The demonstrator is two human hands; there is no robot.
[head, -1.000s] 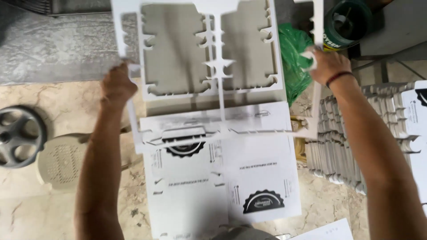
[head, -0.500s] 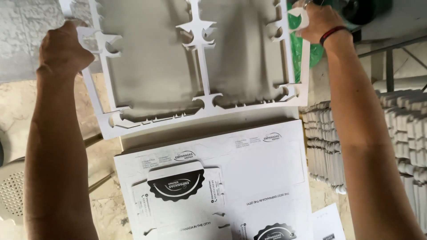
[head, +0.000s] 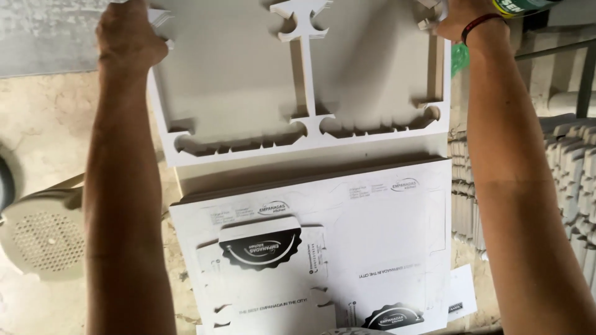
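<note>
Both hands up top: left hand (head: 127,34) at 11 o'clock w/ fingers curled round the left edge of the frame (head: 304,133), right hand (head: 456,18) at 1 o'clock pinching its right edge, partly cut off by the picture's top so I can't tell the finger detail. I see the frame as a white die-cut cardboard skeleton w/ two big window openings and a centre rib, held flat between the hands, raised above the stack.

Nearest me, at 6 o'clock, printed sheets (head: 323,248) lie in a stack, white w/ black round badges & cut lines, top sheet's far edge just under the frame's near bar. A loose white scrap (head: 462,298) sticks out at 4 o'clock. At 8 o'clock, a beige round perforated thing (head: 43,239) sits on the floor (head: 43,130), pale stone. At 3 o'clock, stacked white cutouts (head: 571,180) sit beside the right forearm. Farther off, at 1–2 o'clock, a green bag (head: 458,59) peeks out past the frame's right side.
</note>
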